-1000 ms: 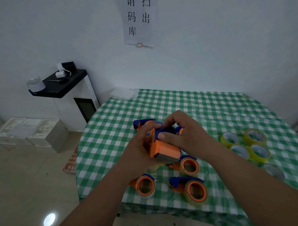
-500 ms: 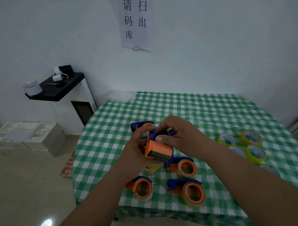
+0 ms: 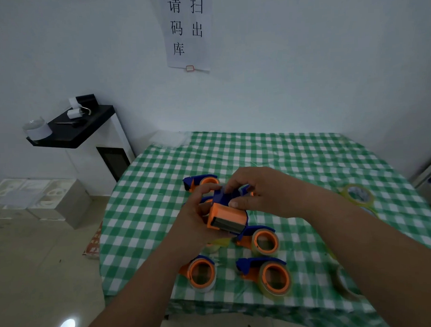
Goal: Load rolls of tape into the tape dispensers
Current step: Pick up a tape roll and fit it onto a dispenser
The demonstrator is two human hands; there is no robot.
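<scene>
Sitting lowest in the frame, two loaded dispensers rest on the checked table with a third just above them, probably set aside near the edge as finished. At frame centre both hands lift another dispenser clear of the cloth, likely to thread it. The left hand cradles its orange body with curled fingers; the right hand pinches the blue top, thumb pressed on its side. Behind them lies one more dispenser. Spare yellow tape rolls wait at right, within reach.
</scene>
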